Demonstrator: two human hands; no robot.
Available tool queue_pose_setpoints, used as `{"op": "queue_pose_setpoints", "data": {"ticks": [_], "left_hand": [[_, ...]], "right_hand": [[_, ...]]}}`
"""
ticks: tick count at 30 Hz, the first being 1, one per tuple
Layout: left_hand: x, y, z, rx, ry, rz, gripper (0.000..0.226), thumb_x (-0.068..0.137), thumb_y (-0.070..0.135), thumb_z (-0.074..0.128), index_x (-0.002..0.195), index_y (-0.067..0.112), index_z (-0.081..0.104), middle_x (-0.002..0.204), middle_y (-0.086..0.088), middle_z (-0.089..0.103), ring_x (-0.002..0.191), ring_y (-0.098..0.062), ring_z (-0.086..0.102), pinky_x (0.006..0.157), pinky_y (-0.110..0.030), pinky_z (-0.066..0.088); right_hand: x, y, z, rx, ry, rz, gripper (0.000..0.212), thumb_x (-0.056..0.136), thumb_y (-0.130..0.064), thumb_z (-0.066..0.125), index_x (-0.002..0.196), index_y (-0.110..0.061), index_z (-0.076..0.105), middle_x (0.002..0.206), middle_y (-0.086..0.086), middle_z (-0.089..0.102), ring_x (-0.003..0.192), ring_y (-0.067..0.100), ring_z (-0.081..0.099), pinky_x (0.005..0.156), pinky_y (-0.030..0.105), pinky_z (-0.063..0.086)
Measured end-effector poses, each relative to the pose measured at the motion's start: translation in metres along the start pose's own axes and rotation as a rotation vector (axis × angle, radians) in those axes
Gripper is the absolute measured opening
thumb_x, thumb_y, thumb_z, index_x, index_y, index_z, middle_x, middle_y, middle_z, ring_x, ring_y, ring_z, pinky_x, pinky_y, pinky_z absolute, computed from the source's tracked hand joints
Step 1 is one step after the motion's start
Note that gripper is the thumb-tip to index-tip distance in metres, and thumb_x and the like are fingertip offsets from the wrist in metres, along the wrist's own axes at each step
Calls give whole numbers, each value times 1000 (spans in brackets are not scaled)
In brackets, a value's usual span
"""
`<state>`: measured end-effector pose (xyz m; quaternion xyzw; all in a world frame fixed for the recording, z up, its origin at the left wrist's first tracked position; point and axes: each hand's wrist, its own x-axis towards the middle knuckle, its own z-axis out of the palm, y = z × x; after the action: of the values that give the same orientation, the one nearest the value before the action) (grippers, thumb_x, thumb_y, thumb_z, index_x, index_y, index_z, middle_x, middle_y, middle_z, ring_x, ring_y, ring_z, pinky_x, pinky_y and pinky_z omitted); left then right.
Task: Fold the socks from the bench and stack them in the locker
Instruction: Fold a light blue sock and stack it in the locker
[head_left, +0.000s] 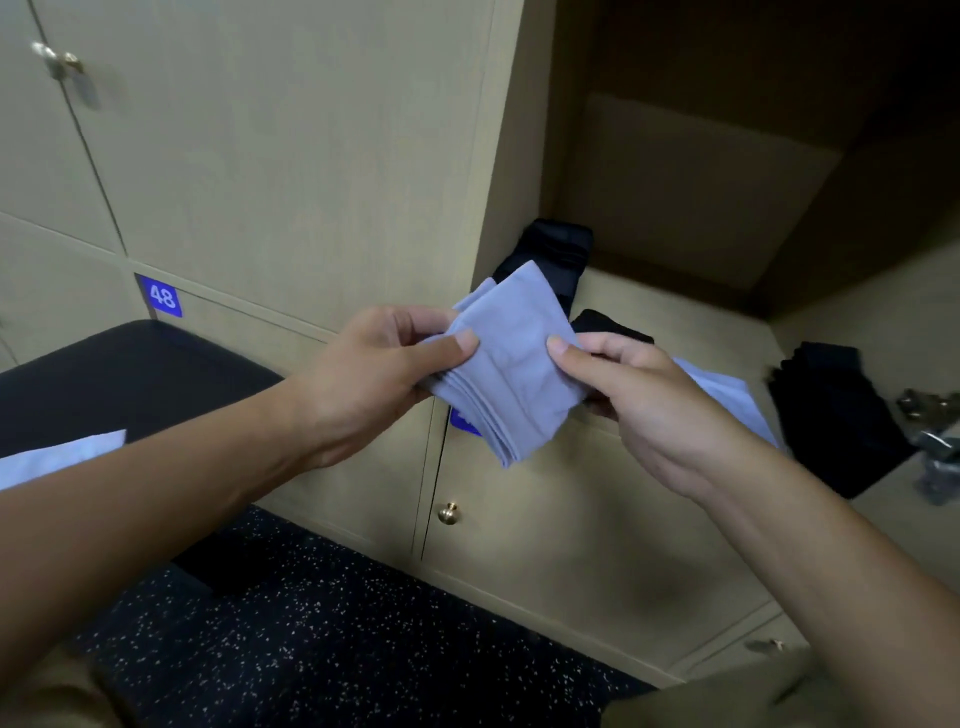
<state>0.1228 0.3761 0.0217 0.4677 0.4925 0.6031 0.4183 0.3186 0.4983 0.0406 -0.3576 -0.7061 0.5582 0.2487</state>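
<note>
Worktop (130, 364): one pale blue sock (57, 460) lies at its near edge, partly hidden by the left forearm. Left hand (363, 374) and right hand (639, 410): each grip is clamped, thumb on top, on one folded pale blue sock bundle (511, 364) held in the air before the open locker (701, 322). Locker floor: three black sock bundles, one at the left wall (550, 254), one behind the right hand (613, 325), one at the right (831, 415). One more pale blue sock (727, 389) shows behind the right hand.

blue "48" tag (162, 296), brass knob (448, 513), speckled floor (332, 634)
</note>
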Motion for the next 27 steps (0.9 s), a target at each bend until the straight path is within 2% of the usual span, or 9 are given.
{"op": "queue_pose_setpoints", "data": {"ticks": [3,4,7,11,13,16,18,23,27], "left_hand": [[6,-1,5,15,19,51,26,105,6,50,116,-11,66,129,-17,69,123,-26,63,104,-41,54],[8,-2,7,11,13,62,25,105,4,50,117,-10,66,132,-19,67,125,-31,63,107,-44,52],[12,-2,14,-47,-5,67,25,103,4,50,121,-2,66,130,-15,69,118,-28,67,100,-36,54],[18,-5,26,-163,22,57,32,102,1,50,131,-2,62,130,-12,70,118,-25,68,97,-29,56],[21,-6,32,-183,28,38,32,101,1,52,130,-1,64,130,-9,71,118,-24,68,97,-28,56],[23,-5,43,-198,54,-3,32,92,10,63,123,5,70,122,-8,75,110,-20,70,93,-27,58],[23,-5,49,-184,87,-31,36,85,15,67,120,7,71,116,-8,76,108,-21,71,96,-31,57],[20,-8,54,-7,99,-73,25,96,11,65,119,13,73,116,-5,76,118,-32,66,109,-60,43],[17,-9,55,80,55,-91,22,97,14,66,115,19,77,119,1,75,115,-28,69,104,-59,48]], "right_hand": [[-1,0,-10,151,-46,40,19,96,-29,66,104,-13,74,102,2,77,93,11,67,83,21,50],[0,-1,-13,224,-27,46,21,95,-26,68,107,-10,74,105,5,77,95,14,66,88,23,49],[-1,-2,-19,438,-77,63,39,90,-23,69,125,-5,69,120,6,73,112,21,65,106,34,45],[-5,0,-20,572,-146,56,38,97,-11,61,134,-4,61,130,10,70,123,24,66,105,35,52],[-5,1,-22,571,-68,33,36,99,-10,59,135,-4,60,128,11,71,116,22,69,101,35,55],[-6,-4,-37,522,132,-58,33,101,-12,59,133,-6,62,120,10,74,100,19,74,85,33,62],[-7,-7,-55,471,267,-123,30,102,-12,60,131,-7,63,118,7,76,101,19,75,80,33,62],[-2,9,-113,199,524,-122,17,101,-10,60,118,-13,65,116,6,75,105,23,74,94,42,59],[7,32,-141,66,628,-51,11,103,-12,59,111,-16,64,115,10,74,106,28,72,98,48,57]]}}
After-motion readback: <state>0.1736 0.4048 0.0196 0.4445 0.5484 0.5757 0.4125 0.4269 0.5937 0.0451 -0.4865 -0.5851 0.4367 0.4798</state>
